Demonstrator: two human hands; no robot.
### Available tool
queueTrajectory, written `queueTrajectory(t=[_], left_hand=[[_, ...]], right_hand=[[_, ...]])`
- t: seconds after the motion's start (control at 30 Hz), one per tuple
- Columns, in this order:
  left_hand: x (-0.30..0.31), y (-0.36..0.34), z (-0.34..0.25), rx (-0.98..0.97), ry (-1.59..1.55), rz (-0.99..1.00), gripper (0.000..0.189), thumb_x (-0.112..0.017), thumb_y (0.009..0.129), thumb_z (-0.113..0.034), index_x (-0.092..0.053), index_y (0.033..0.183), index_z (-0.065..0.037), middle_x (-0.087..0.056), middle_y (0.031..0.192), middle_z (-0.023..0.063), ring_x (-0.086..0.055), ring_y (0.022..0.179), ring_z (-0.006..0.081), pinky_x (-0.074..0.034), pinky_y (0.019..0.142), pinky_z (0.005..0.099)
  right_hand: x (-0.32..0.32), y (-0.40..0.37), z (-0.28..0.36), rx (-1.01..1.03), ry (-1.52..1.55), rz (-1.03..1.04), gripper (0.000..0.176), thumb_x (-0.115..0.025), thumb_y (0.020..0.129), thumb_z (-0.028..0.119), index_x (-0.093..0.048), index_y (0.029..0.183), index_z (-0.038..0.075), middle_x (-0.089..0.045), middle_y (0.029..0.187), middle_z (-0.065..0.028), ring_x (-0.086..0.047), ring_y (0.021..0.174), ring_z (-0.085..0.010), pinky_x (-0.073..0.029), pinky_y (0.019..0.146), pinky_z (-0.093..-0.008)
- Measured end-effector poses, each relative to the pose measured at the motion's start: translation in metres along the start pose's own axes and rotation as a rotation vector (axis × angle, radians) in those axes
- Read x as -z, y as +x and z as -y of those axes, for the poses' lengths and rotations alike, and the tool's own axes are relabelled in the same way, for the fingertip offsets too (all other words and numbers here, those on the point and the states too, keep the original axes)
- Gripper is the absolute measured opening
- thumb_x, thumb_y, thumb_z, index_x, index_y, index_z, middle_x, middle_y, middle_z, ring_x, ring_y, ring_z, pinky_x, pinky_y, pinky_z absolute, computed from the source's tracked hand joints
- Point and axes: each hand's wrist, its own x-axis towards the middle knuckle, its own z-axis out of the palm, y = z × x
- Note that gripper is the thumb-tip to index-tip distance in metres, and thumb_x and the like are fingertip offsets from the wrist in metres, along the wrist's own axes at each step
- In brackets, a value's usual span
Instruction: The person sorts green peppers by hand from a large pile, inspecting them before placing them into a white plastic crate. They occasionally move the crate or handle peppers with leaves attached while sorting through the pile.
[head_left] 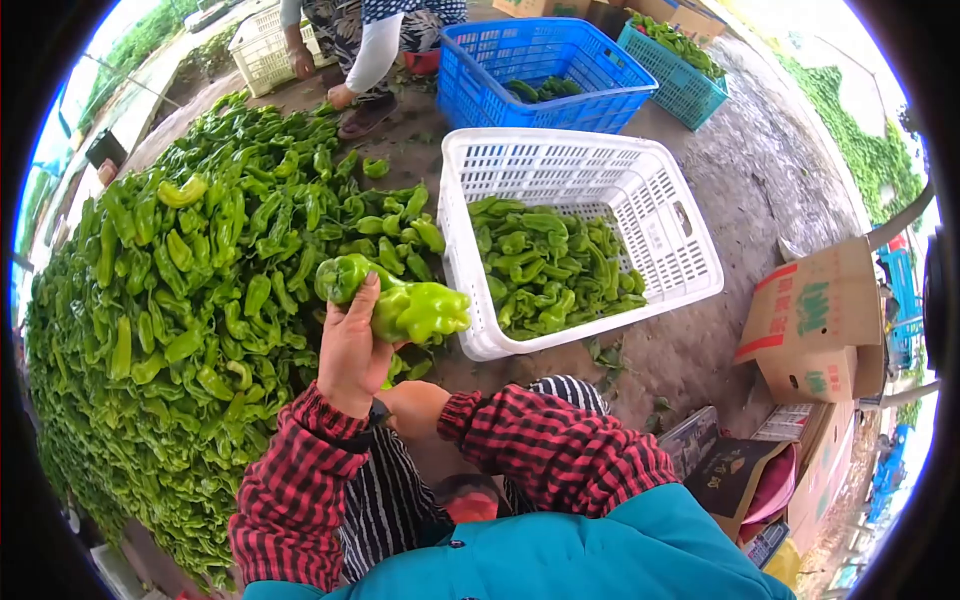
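My left hand [352, 352] is closed around green peppers [425, 312], its thumb pressed over them. A darker green pepper [340, 278] sticks out on the left side of the grip, and a paler, lumpy end points right. My right hand [415, 408] is low beside my left wrist. Its fingers are hidden, so what they do cannot be seen. To the left rises a large heap of green peppers [200, 330]. In front of me stands a white plastic crate [670, 235] with many peppers lying in its bottom.
Behind the white crate is a blue crate [610, 100] with a few peppers, and a teal crate [690, 95] full of them. A co-worker's hand [342, 97] touches the heap's far edge near a cream crate [262, 60]. Cardboard boxes [815, 310] stand at the right.
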Motion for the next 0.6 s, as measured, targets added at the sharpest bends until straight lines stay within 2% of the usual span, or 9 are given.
queueTrajectory(t=[0.07,0.1,0.2,0.23,0.33,0.37,0.47,0.5,0.6], left_hand=[[-0.022,0.006,0.01,0.012,0.025,0.029,0.023,-0.052,0.088,-0.021,-0.044,0.11,-0.016,-0.054,0.099,0.0022,-0.057,0.086,0.0205,-0.05,0.059,0.0361],[-0.032,0.01,0.017,0.024,0.013,0.053,0.026,-0.05,0.089,-0.02,-0.042,0.113,-0.016,-0.052,0.103,0.0024,-0.057,0.09,0.0207,-0.051,0.062,0.0379],[-0.057,0.019,0.03,0.058,0.02,0.254,0.037,-0.047,0.09,-0.016,-0.033,0.124,-0.017,-0.048,0.115,0.0053,-0.055,0.097,0.0225,-0.05,0.075,0.0437],[-0.065,0.018,0.03,0.065,0.056,0.335,0.046,-0.049,0.088,-0.013,-0.027,0.128,-0.015,-0.045,0.117,0.0081,-0.054,0.099,0.0245,-0.048,0.081,0.0435],[-0.067,0.018,0.03,0.137,0.08,0.259,0.062,-0.053,0.084,-0.004,-0.015,0.132,-0.011,-0.045,0.117,0.0098,-0.052,0.1,0.0225,-0.046,0.083,0.0429],[-0.067,0.013,0.025,0.094,0.09,0.295,0.054,-0.055,0.082,-0.006,-0.027,0.128,-0.006,-0.045,0.119,0.013,-0.053,0.099,0.0288,-0.046,0.084,0.0439],[-0.046,0.007,0.002,0.047,0.057,0.407,0.046,-0.056,0.08,-0.005,-0.037,0.122,-0.004,-0.051,0.112,0.0133,-0.056,0.093,0.0259,-0.049,0.081,0.0409],[-0.037,0.004,-0.006,-0.027,0.051,0.37,0.039,-0.056,0.08,-0.004,-0.042,0.117,-0.003,-0.054,0.106,0.0122,-0.058,0.09,0.0243,-0.05,0.079,0.0386],[-0.001,-0.005,-0.029,-0.26,0.066,0.243,0.027,-0.054,0.08,-0.002,-0.05,0.106,-0.003,-0.06,0.091,0.0079,-0.06,0.081,0.0186,-0.052,0.072,0.0324]], right_hand=[[-0.013,0.006,-0.019,0.115,0.04,-0.025,0.032,-0.054,0.075,0.016,-0.052,0.106,0.01,-0.059,0.087,-0.0199,-0.056,0.085,-0.0364,-0.045,0.073,-0.0426],[-0.024,0.009,-0.024,0.089,0.165,-0.158,0.029,-0.051,0.072,0.014,-0.06,0.099,0.01,-0.061,0.093,-0.0175,-0.057,0.086,-0.0339,-0.045,0.072,-0.0415],[-0.022,0.01,-0.036,0.085,0.147,-0.111,0.028,-0.047,0.079,0.02,-0.06,0.102,0.012,-0.061,0.099,-0.0143,-0.058,0.091,-0.0309,-0.046,0.075,-0.0382],[-0.015,0.011,-0.037,0.213,-0.078,-0.044,0.029,-0.043,0.083,0.025,-0.06,0.104,0.013,-0.061,0.102,-0.0113,-0.058,0.094,-0.0291,-0.046,0.077,-0.0359],[-0.007,0.003,-0.028,0.145,-0.015,-0.11,0.03,-0.043,0.083,0.025,-0.06,0.105,0.013,-0.061,0.104,-0.0113,-0.058,0.094,-0.0304,-0.046,0.077,-0.0367],[0.0,0.002,-0.022,0.071,0.052,-0.04,0.031,-0.045,0.083,0.026,-0.059,0.107,0.012,-0.06,0.104,-0.0127,-0.057,0.094,-0.0315,-0.046,0.078,-0.0373],[0.039,-0.013,0.013,-0.194,0.072,0.173,0.028,-0.051,0.079,0.023,-0.058,0.103,0.012,-0.061,0.094,-0.0155,-0.057,0.086,-0.0354,-0.045,0.076,-0.0388],[0.035,-0.007,0.006,-0.003,-0.054,0.171,0.032,-0.052,0.078,0.022,-0.055,0.108,0.012,-0.061,0.089,-0.0169,-0.057,0.08,-0.0376,-0.046,0.072,-0.0409],[0.027,-0.011,0.004,-0.041,-0.057,0.032,0.04,-0.052,0.077,0.021,-0.049,0.116,0.014,-0.061,0.088,-0.0178,-0.058,0.081,-0.0369,-0.046,0.072,-0.0419]])
